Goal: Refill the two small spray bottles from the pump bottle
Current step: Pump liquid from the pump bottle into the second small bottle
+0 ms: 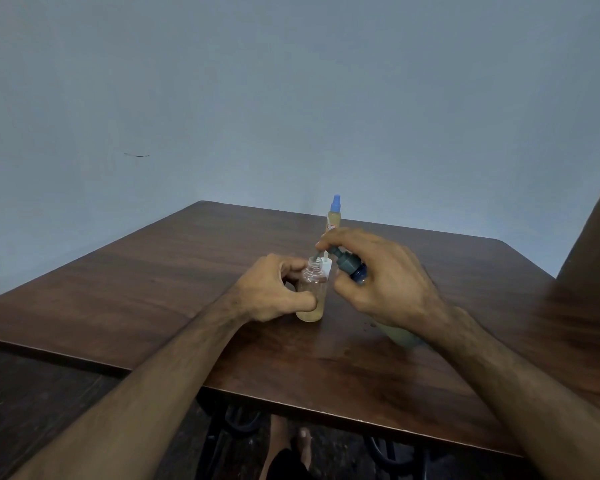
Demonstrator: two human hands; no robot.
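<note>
Both hands meet: left (274,289) grips open bottle (311,292), right (385,282) tilts pump bottle (352,266).

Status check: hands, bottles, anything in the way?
Left hand steadies open bottle. Right hand tilts pump bottle, nozzle at its mouth. Capped bottle stands behind. Nothing blocking.

A dark brown wooden table (174,282) with a glossy top spreads under and around the fingers, its near edge running below them toward the viewer. A few small wet drops (369,326) lie on the wood just right of the fingers. Beyond the fingers rises a plain blue-grey wall (291,98), bearing a short dark mark (136,155) far up to their left.
</note>
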